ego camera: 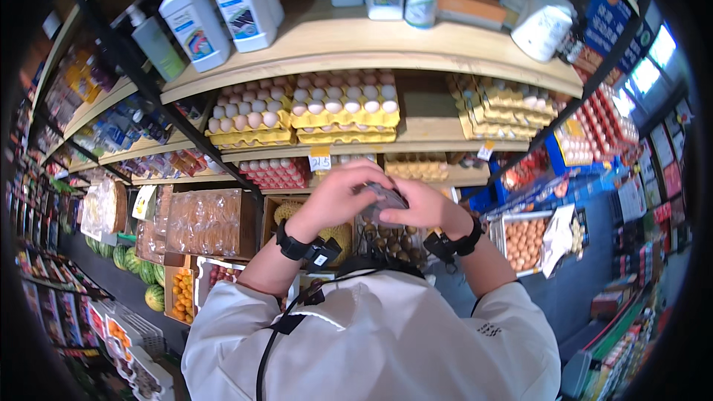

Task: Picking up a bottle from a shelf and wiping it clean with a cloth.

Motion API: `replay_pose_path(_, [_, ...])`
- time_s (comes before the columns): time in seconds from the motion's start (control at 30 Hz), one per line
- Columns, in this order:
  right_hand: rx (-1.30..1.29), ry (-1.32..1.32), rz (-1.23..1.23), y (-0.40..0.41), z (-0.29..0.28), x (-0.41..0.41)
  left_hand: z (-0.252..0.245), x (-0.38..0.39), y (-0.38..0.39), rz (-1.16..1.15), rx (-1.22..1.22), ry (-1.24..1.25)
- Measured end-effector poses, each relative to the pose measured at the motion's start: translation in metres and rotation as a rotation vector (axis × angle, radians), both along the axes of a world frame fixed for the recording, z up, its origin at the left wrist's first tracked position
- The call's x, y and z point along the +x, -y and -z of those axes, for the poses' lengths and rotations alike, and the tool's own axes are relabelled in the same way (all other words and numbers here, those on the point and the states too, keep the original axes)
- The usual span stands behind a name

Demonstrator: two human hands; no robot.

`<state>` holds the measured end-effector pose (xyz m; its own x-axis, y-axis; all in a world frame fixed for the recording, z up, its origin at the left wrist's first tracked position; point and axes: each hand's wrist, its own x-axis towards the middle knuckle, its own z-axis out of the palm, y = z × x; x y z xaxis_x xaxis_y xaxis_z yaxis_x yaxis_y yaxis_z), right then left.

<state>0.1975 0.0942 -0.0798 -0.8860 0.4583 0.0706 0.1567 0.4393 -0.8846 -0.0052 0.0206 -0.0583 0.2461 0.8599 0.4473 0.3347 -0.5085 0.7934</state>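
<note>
Both hands meet in front of my chest, before a wooden shelf. My left hand (348,192) and my right hand (419,206) hold a dark greyish, thin object (387,196) between them; its exact kind cannot be told. Behind the hands, stacked yellow trays of eggs (345,106) stand on the shelf, with more egg trays (504,108) to the right. A handwritten price tag (320,162) hangs from the shelf edge just left of the hands. Red trays of eggs (274,172) sit on the level below. Each wrist wears a black strap with a small device.
White bottles (239,5) line the upper shelf (356,44). At left are a carton of plastic-wrapped packages (203,223), watermelons (133,262) and a box of orange fruit (182,295). A crate of brown eggs (523,245) is at right. Dark round items (392,242) lie below the hands.
</note>
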Motion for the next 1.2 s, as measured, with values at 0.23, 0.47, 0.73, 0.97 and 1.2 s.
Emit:
replay_pose_path(0.23, [-0.317, 0.062, -0.013, -0.006, 0.028, -0.009, -0.001, 0.001, -0.005, -0.108, -0.122, 0.007])
replay_pose_path(0.47, [-0.209, -0.024, 0.085, -0.004, 0.034, -0.010, 0.014, -0.007, -0.014, -0.110, 0.009, -0.202])
replay_pose_path(0.73, [-0.149, -0.016, 0.151, -0.002, 0.028, 0.000, 0.009, 0.007, -0.006, -0.295, 0.273, -0.479])
replay_pose_path(0.97, [-0.152, -0.035, 0.142, -0.009, 0.031, 0.013, 0.005, 0.016, -0.007, -0.334, 0.425, -0.535])
replay_pose_path(1.2, [-0.816, -0.415, 0.051, -0.018, 0.018, 0.038, -0.040, 0.045, -0.009, -0.254, 0.127, -0.330])
